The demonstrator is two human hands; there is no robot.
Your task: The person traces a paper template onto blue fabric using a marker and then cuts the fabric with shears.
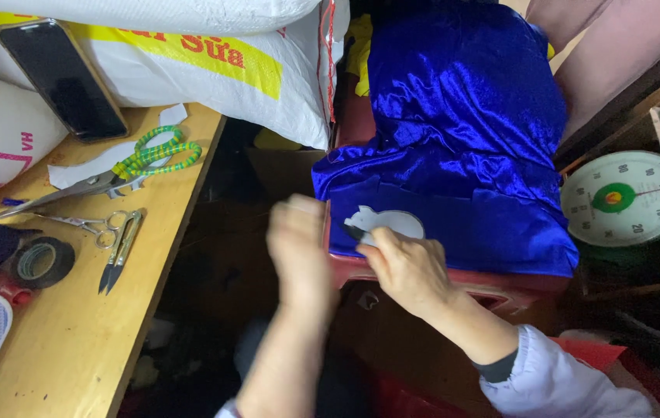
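Left hand (299, 244) nearest cam, raised in front of the red stool (454, 280), blurred; fingers curled inward, cannot tell if they hold anything. Right hand (407, 267) rests on blue velvet fabric (462, 139) draped over stool, fingers pressing down on white paper cutout (388, 222) w/ a dark marker-like tip just under thumb. Cutout lies flat on fabric, near its front-left edge. Wooden surface (74, 340) at left carries large scissors (113, 174) w/ green-yellow wrapped handles, small snips (117, 251), tape roll (43, 262), phone (63, 77) leaning on white sacks (214, 62). Dial scale (620, 197) at right.
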